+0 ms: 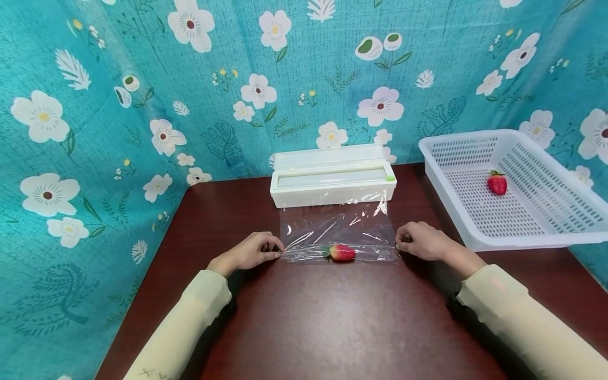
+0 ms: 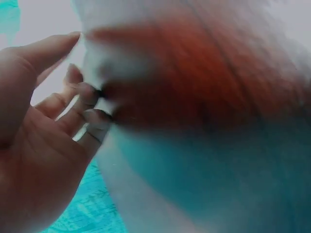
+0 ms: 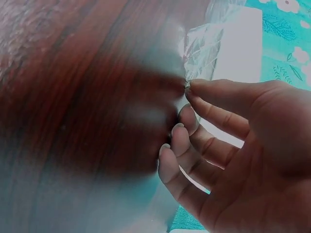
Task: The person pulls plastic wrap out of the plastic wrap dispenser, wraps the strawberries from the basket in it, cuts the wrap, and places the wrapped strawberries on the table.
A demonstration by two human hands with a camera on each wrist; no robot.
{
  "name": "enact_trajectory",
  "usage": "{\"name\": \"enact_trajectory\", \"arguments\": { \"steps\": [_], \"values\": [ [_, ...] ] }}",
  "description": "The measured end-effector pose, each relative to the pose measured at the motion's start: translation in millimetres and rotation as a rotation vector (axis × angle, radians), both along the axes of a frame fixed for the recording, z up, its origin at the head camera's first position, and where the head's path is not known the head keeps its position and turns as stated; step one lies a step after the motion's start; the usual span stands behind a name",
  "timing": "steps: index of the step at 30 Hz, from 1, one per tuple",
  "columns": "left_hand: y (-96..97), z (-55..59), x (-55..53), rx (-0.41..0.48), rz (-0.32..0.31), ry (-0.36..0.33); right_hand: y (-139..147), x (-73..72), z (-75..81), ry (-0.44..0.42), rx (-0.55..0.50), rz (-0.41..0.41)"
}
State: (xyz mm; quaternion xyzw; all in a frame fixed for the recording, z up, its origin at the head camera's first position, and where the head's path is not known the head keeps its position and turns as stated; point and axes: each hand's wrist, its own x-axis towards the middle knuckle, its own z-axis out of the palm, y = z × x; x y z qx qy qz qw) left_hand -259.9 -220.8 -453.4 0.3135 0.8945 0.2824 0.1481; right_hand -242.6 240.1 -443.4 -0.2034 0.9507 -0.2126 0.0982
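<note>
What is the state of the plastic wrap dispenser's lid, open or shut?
Open: the translucent lid stands raised at the back of the white plastic wrap dispenser.

Red strawberry (image 1: 344, 253), teal white-flowered curtain (image 1: 304, 68)
Yellowish by its green leaves (image 1: 327, 252) at nine o'clock; box (image 1: 332, 195) at twelve, basket (image 1: 532, 241) at two, both white; table (image 1: 332, 322) dark reddish brown.

The basket (image 1: 480, 241) loses its right corner to the head view's edge; the left sleeve (image 1: 190, 311) and right sleeve (image 1: 541, 316) also run out of frame, with marks (image 1: 148, 372) on the left one cropped, unreadable. Film (image 1: 342, 227) veils the strawberry (image 1: 344, 252). In the wrist views, the left hand (image 2: 43, 145) is cut off, the table (image 2: 233, 73) blurs, and the right hand (image 3: 252, 165) hides part of the box (image 3: 238, 48).
</note>
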Motion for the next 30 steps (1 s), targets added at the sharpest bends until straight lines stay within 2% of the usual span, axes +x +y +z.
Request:
{"name": "enact_trajectory", "arguments": {
  "steps": [4, 8, 10, 12, 15, 18, 23, 26, 30],
  "values": [
    [5.1, 6.5, 7.6, -0.033, 0.002, 0.105, 0, 3.9, 3.2, 0.059, 0.047, -0.005],
    [21.1, 16.7, 18.2, -0.021, -0.043, 0.196, -7, 14.6, 9.3, 0.202, 0.071, -0.025],
    [33.6, 22.4, 23.1, -0.005, -0.091, 0.22, -17, 19.2, 13.1, 0.277, 0.025, 0.019],
    [47.6, 27.1, 26.9, 0.002, -0.134, 0.223, -30, 22.4, 17.0, 0.308, -0.047, 0.107],
    [68.8, 30.2, 29.5, -0.018, -0.176, 0.211, -52, 23.6, 20.4, 0.256, -0.145, 0.25],
    [87.8, 27.6, 27.2, -0.061, -0.2, 0.18, -69, 22.3, 17.9, 0.162, -0.167, 0.317],
    [105.5, 17.7, 19.1, -0.12, -0.187, 0.111, -81, 16.5, 3.4, 0.055, -0.126, 0.287],
    [106.2, 14.4, 15.5, -0.127, -0.156, 0.067, -79, 12.9, -3.6, 0.017, -0.112, 0.246],
    [100.5, 11.3, 10.5, -0.115, -0.118, 0.042, -72, 7.8, -4.5, -0.02, -0.128, 0.22]
  ]
}}
